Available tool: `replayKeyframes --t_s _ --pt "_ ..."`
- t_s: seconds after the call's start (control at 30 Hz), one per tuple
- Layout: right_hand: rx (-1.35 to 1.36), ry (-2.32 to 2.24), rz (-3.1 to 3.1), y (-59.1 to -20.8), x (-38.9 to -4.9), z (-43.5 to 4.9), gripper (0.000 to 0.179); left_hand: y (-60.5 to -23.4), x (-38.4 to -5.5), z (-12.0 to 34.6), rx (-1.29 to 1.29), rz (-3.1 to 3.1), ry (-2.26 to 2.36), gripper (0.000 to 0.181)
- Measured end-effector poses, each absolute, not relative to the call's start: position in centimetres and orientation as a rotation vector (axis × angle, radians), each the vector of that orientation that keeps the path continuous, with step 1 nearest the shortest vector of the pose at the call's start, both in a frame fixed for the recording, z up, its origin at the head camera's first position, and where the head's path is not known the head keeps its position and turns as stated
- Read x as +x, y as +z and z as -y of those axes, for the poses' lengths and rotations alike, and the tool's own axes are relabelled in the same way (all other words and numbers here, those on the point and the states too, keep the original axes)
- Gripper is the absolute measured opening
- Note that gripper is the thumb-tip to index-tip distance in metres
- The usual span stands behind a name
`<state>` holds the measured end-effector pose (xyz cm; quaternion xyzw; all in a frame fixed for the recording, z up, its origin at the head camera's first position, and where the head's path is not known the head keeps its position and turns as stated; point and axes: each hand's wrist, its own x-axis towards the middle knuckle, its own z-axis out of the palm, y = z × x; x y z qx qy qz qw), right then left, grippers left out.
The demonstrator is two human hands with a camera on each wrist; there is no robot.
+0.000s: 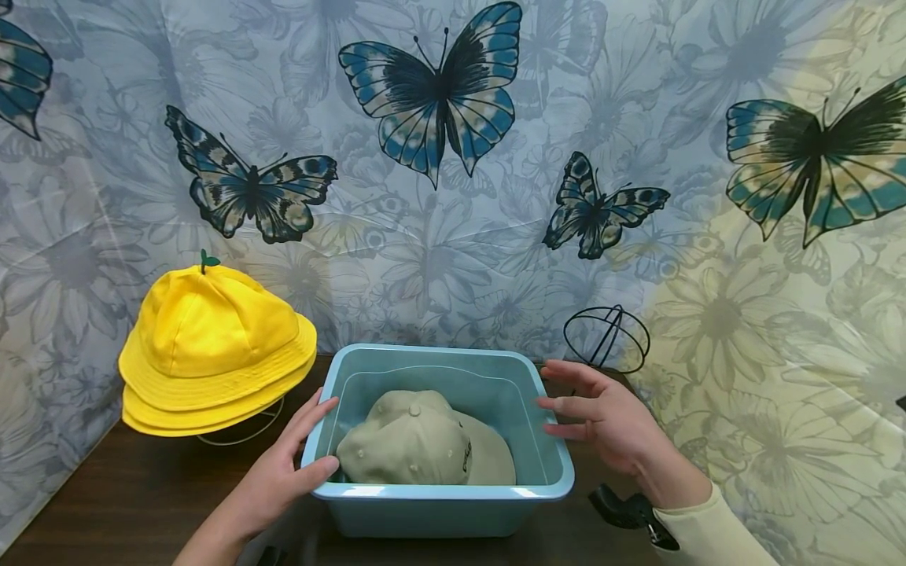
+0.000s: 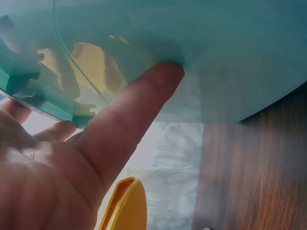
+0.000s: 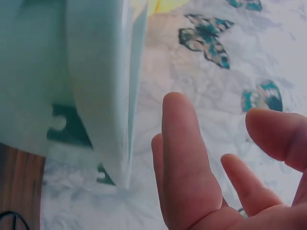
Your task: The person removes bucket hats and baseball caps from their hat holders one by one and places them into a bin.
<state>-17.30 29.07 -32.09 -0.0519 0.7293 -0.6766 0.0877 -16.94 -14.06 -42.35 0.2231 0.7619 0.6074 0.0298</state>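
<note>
A light blue plastic basin point(image 1: 439, 509) stands on the dark wooden table, with a beige baseball cap point(image 1: 418, 440) lying inside, its brim toward the right. My left hand point(image 1: 272, 483) is at the basin's left side, fingers fairly straight and the thumb by the near left corner. In the left wrist view, one finger point(image 2: 139, 103) of that hand touches the basin's outer wall point(image 2: 230, 52). Beside the right rim, my right hand point(image 1: 609, 420) has its fingers extended and spread. The right wrist view shows these fingers point(image 3: 184, 158) apart from the basin wall point(image 3: 98, 86), holding nothing.
Stacked yellow bucket hats point(image 1: 212, 346), the top one with a green sprout, sit on a wire stand point(image 1: 244, 428) to the left. Behind the right hand is a black wire stand point(image 1: 609, 334). A butterfly-print cloth point(image 1: 439, 259) hangs along the table's back edge.
</note>
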Motion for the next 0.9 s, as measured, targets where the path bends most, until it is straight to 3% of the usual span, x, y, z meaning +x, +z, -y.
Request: replayKeyframes --t_s 0.47,0.9 --pt "-0.226 -2.149 -2.195 -33.3 -16.1 -31.7 0.049 -42.3 -16.9 14.1 0.686 -2.378 1.849 0.063" --pt "-0.188 -1.904 -2.504 -35.9 -13.1 -29.9 0.062 -42.4 -17.0 14.0 0.671 -2.358 1.856 0.064"
